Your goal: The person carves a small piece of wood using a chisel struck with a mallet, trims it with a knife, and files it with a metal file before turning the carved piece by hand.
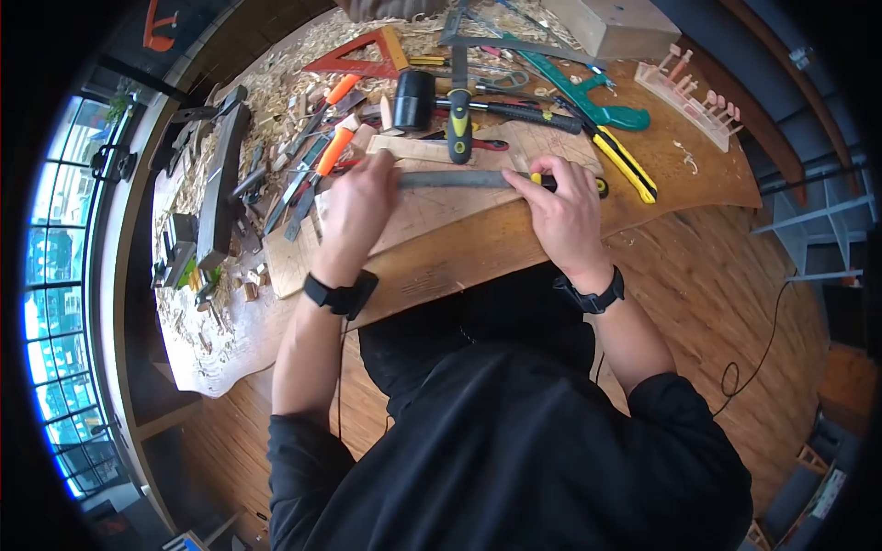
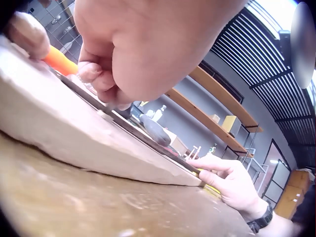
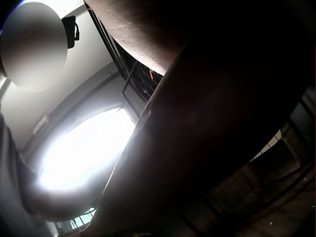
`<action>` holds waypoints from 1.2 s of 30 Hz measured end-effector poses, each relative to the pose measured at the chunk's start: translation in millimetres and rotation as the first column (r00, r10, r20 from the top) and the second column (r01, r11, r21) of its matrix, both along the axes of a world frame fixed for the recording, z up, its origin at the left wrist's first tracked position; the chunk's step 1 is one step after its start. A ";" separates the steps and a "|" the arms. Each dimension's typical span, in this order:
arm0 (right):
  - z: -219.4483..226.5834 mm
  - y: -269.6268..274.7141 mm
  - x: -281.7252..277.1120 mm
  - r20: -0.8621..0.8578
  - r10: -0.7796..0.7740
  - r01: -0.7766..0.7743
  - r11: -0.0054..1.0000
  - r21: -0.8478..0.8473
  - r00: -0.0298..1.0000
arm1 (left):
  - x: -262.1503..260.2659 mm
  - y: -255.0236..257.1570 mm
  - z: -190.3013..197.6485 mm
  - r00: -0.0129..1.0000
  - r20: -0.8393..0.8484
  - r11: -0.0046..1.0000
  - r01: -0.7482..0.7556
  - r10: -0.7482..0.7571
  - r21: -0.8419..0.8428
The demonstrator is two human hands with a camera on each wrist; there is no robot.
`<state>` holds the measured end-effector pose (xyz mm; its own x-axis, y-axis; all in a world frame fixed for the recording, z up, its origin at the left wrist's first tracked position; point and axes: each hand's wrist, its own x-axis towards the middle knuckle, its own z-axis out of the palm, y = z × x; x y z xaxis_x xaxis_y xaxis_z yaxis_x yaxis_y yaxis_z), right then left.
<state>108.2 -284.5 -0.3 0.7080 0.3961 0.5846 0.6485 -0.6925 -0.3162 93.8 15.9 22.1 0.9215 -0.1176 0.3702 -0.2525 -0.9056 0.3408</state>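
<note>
A flat grey metal file [image 1: 455, 180] with a black and yellow handle lies crosswise over a pale wooden board [image 1: 423, 222]. My left hand [image 1: 360, 200] pinches the blade's left end between curled fingers. At the other end, my right hand [image 1: 567, 213] grips the handle, its index finger stretched along the blade. In the left wrist view, the blade [image 2: 140, 134] runs close along the board's upper edge, and the left fingers [image 2: 101, 81] bend down to it. The right wrist view is mostly dark and does not show the file.
Behind the board lie a second file [image 1: 459, 124], a black mallet [image 1: 414, 101], a green tool [image 1: 597, 103] and a yellow utility knife [image 1: 625, 165]. A hand plane [image 1: 223, 184] and wood shavings cover the left side. A peg rack [image 1: 689, 101] stands at right.
</note>
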 end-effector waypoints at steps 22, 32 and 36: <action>-3.1 0.4 1.5 0.010 -0.018 0.018 1.000 0.006 1.000 | 1.0 -10.4 4.4 0.997 -0.065 0.999 -0.041 0.042 0.021; -3.1 1.9 2.6 0.020 -0.006 0.007 1.000 -0.011 1.000 | -3.5 -55.0 2.3 0.996 0.042 0.995 0.082 -0.079 -0.062; -2.2 1.0 1.1 0.017 -0.016 0.016 1.000 0.005 1.000 | 1.9 -3.3 -5.1 0.997 0.015 0.996 -0.081 0.080 0.050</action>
